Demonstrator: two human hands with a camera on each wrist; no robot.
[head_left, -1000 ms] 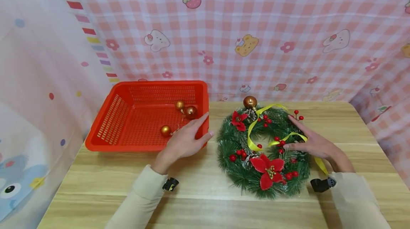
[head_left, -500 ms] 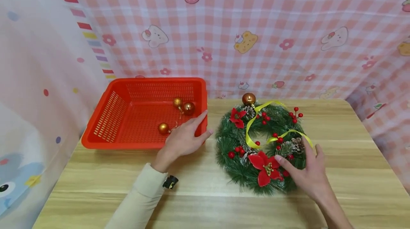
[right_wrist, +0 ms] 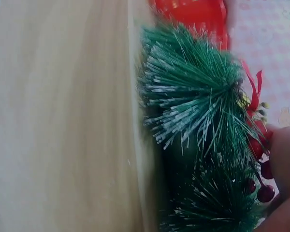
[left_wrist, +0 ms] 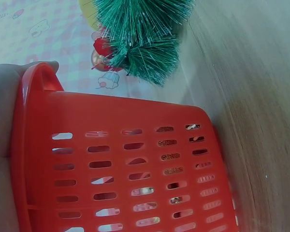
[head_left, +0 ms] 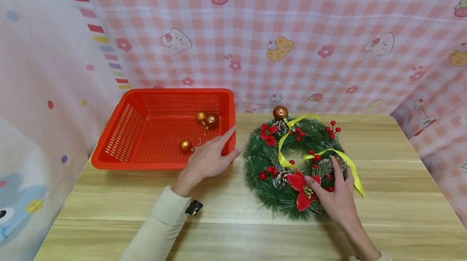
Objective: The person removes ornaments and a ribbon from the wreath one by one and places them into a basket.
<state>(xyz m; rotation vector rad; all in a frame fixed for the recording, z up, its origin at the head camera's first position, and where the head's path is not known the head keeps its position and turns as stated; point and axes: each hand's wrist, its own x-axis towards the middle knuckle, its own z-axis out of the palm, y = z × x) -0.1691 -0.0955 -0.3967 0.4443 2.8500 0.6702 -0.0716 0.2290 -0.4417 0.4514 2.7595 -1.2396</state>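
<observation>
The right hand (head_left: 339, 202) was spread loosely over the wreath (head_left: 255, 163), its thumb laid at a red flower (head_left: 303, 189); by the left hand (head_left: 208, 160), with forefinger and thumb straightened, the right rim of the red basket (head_left: 160, 166) was touched. The wreath was laid flat on the wooden tabletop (head_left: 226, 230), right of the basket. It could be judged light and springy, best lifted by its thick, bristly ring, away from the soft-looking petals and thin-stemmed berries (head_left: 332, 129). The satiny yellow ribbon (head_left: 280, 151) seemed slippery; the glossy baubles (head_left: 212, 121) inside the slotted plastic basket, possibly fragile.
</observation>
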